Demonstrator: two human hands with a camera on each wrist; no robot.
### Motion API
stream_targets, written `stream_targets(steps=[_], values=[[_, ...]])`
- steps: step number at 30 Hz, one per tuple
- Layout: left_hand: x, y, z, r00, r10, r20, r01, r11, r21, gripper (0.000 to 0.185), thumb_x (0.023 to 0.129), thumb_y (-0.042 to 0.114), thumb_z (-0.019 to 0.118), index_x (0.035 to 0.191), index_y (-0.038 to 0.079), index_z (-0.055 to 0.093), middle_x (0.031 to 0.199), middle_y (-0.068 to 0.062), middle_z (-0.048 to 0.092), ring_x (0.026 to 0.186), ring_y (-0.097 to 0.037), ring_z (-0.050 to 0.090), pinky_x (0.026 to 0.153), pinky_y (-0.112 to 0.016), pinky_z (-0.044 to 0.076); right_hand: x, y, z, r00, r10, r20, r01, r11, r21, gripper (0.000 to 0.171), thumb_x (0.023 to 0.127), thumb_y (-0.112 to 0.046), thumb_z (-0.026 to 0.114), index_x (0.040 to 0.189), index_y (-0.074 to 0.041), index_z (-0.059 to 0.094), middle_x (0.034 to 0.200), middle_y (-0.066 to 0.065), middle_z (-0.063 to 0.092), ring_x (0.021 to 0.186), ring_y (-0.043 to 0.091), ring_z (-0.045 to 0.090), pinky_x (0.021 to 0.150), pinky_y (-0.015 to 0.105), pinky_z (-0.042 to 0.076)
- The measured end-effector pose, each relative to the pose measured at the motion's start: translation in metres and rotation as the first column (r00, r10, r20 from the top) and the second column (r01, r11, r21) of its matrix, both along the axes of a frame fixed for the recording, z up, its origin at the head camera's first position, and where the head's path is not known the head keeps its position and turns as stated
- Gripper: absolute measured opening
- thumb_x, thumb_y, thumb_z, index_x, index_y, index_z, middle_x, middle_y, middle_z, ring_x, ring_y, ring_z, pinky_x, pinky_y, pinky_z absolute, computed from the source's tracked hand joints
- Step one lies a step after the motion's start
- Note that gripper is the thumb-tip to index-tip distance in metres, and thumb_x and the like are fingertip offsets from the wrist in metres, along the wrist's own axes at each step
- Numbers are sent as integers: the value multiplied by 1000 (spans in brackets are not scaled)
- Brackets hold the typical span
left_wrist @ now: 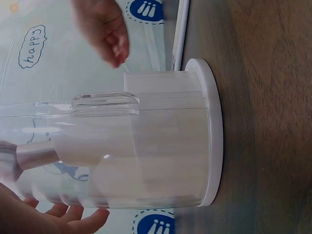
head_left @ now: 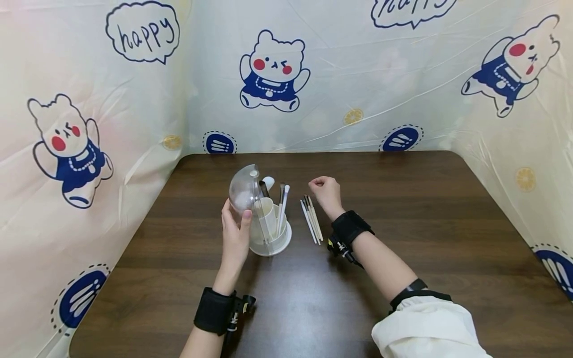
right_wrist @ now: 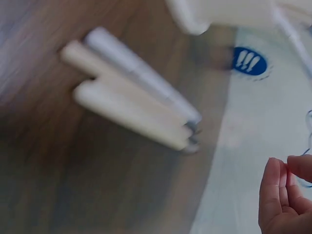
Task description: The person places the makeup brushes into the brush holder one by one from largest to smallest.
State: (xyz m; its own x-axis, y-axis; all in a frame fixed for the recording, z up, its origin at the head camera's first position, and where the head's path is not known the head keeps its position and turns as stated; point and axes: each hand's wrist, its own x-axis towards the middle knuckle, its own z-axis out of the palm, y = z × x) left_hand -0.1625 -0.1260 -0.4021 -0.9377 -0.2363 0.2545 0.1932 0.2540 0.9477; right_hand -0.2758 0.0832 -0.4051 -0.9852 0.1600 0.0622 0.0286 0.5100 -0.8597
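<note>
A clear domed cover (head_left: pixel 242 188) stands at the left side of a round white brush holder (head_left: pixel 268 251). My left hand (head_left: pixel 235 231) holds its side, with the thumb toward me and the fingers around the far side. Inside the holder, several makeup brushes (head_left: pixel 284 199) stand upright around a white inner cup (head_left: pixel 266 214). Beyond a few slim brushes (head_left: pixel 315 221) lying on the table, my right hand (head_left: pixel 328 195) hovers with loosely bent fingers and nothing between them. In the right wrist view its thumb (right_wrist: pixel 300 165) comes close to the fingertips.
The dark wooden table (head_left: pixel 403 223) has rounded far corners. A pale printed curtain (head_left: pixel 331 74) with bear figures surrounds it on the far side and both sides. Black bands with small cameras sit on both wrists.
</note>
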Motion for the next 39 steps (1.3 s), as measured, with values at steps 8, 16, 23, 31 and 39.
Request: stream_targets(steps=[8, 16, 23, 31, 39], values=[[1, 0, 1, 1000, -1, 7, 1, 1000, -6, 105, 81, 77, 44, 150, 3, 17, 151, -24, 25, 135, -37, 33, 104, -56, 34, 1, 9, -25, 997, 43, 66, -56, 979, 196, 17, 88, -11, 61, 86, 1, 74, 88, 17, 73, 72, 27, 65, 69, 32, 50], [1, 0, 1, 1000, -6, 2, 6, 1000, -10, 102, 82, 75, 45, 150, 4, 17, 150, -24, 26, 135, -37, 32, 105, -57, 34, 3, 6, -37, 992, 67, 108, -98, 944, 314, 17, 88, -13, 65, 80, -1, 73, 86, 14, 73, 73, 27, 64, 73, 37, 51], [0, -2, 0, 1000, -14, 20, 14, 1000, -16, 100, 83, 75, 44, 150, 6, 17, 150, -22, 26, 136, -36, 32, 105, -56, 34, 1, 7, -39, 988, 90, 124, -128, 931, 341, 37, 88, -12, 65, 54, -10, 50, 52, -3, 41, 53, 15, 41, 57, 26, 35], [0, -2, -1, 1000, -19, 25, 19, 1000, -13, 101, 82, 76, 44, 150, 7, 16, 151, -22, 25, 138, -36, 30, 107, -58, 33, 1, 6, -40, 979, 99, 179, -157, 925, 345, 47, 87, -12, 66, 47, -15, 40, 45, -6, 33, 46, 12, 34, 51, 24, 30], [0, -2, -1, 1000, -19, 8, 19, 1000, -12, 100, 83, 75, 45, 150, 6, 17, 150, -22, 26, 137, -36, 31, 106, -57, 35, 3, 7, -35, 971, 63, 232, -149, 916, 374, 44, 87, -16, 67, 49, -13, 43, 50, -2, 40, 51, 17, 43, 53, 27, 35]])
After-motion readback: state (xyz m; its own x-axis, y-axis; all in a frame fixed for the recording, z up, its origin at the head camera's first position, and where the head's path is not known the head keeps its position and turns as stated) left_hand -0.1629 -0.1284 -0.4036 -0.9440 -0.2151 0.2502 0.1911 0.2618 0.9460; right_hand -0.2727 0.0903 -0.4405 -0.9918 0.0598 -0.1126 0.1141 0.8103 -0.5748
